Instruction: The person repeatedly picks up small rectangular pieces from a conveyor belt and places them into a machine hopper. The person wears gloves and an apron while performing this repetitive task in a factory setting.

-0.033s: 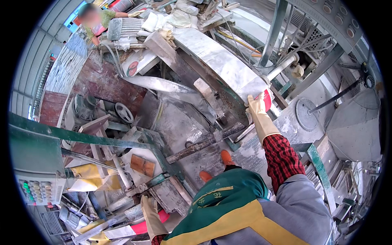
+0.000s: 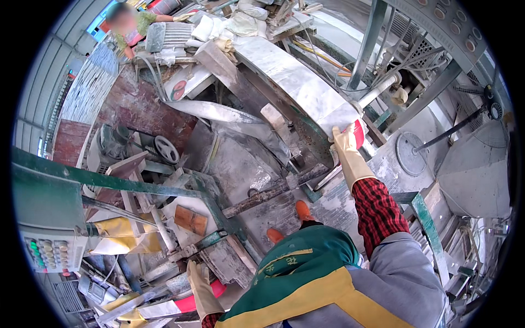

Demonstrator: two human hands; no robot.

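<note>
My right hand (image 2: 346, 148), in a pale yellow rubber glove with a red plaid sleeve behind it, grips the near end of a long grey stone slab (image 2: 295, 82) lying on a machine bed. A red patch (image 2: 359, 134) shows just behind the glove; I cannot tell what it is. My left hand (image 2: 199, 290), also gloved, hangs low at the left with fingers apart, next to a dusty grey block (image 2: 224, 262) and above a red object (image 2: 188, 303). It holds nothing.
A green steel frame (image 2: 109, 180) crosses the left, with a control panel with coloured buttons (image 2: 46, 254) below it. A motor with a pulley (image 2: 164, 148) stands beyond. Another person (image 2: 136, 22) works at the far top left. A grey hopper (image 2: 473, 169) stands right.
</note>
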